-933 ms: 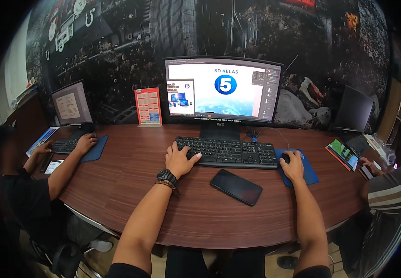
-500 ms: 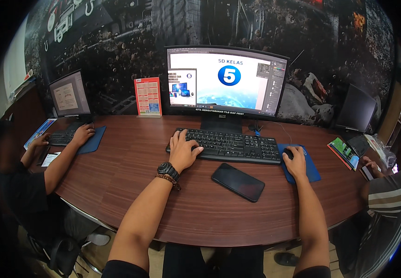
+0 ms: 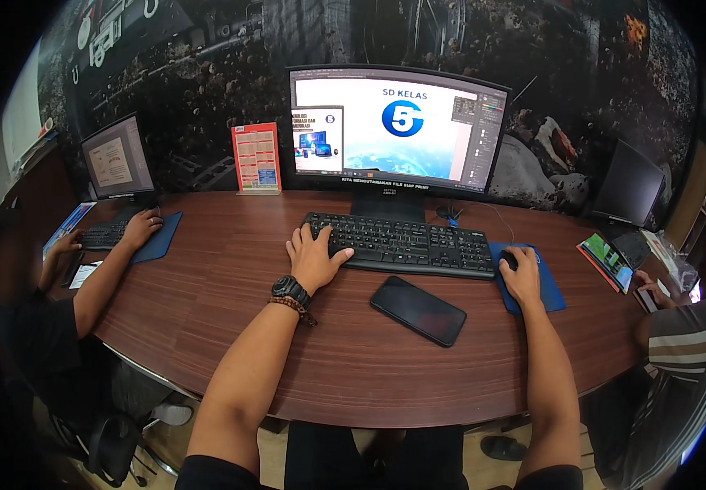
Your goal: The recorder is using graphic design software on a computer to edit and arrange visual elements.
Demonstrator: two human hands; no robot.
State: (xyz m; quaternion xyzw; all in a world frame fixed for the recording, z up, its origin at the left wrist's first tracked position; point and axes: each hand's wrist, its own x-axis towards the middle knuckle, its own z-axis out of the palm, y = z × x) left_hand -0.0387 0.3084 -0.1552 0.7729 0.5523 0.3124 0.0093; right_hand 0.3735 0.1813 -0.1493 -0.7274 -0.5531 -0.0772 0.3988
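Note:
My left hand (image 3: 314,260) lies over the left end of a black keyboard (image 3: 402,243), fingers spread, fingertips on the keys and the thumb beside its near edge. A black watch and a beaded bracelet circle that wrist. My right hand (image 3: 522,280) is wrapped over a dark computer mouse (image 3: 509,260), mostly hidden under the fingers, on a blue mouse pad (image 3: 546,287). Between my forearms a black smartphone (image 3: 418,310) rests with its screen dark. Behind the keyboard stands a lit monitor (image 3: 398,167), showing a design program with a blue disc and a small cover picture.
A red and white desk calendar (image 3: 257,159) stands left of the monitor on the brown wooden desk (image 3: 353,384). At the far left a co-worker's hands are at another keyboard (image 3: 104,235). Booklets (image 3: 603,260), a dark monitor (image 3: 629,184) and another person's hand lie to the right.
The blue disc on the screen now has a white cut in its right side. My left hand has shifted slightly left on the keyboard. The whole view has tipped a little downward.

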